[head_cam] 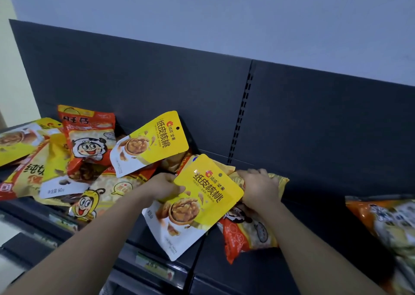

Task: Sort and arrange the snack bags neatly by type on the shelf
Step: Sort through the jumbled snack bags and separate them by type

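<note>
I see the yellow-and-white walnut pouch point(197, 202) covering the top of the red-orange snack bag point(244, 234) under it; far right of it, an orange crinkled bag point(381, 220) is blurred and edge-cropped.

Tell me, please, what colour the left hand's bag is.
The bag is yellow with a white end; head view.

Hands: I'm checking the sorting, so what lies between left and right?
Head view: a yellow plastic walnut pouch, pinched by the left hand, fills the gap to the right hand, gripping a crinkly golden bag.
</note>
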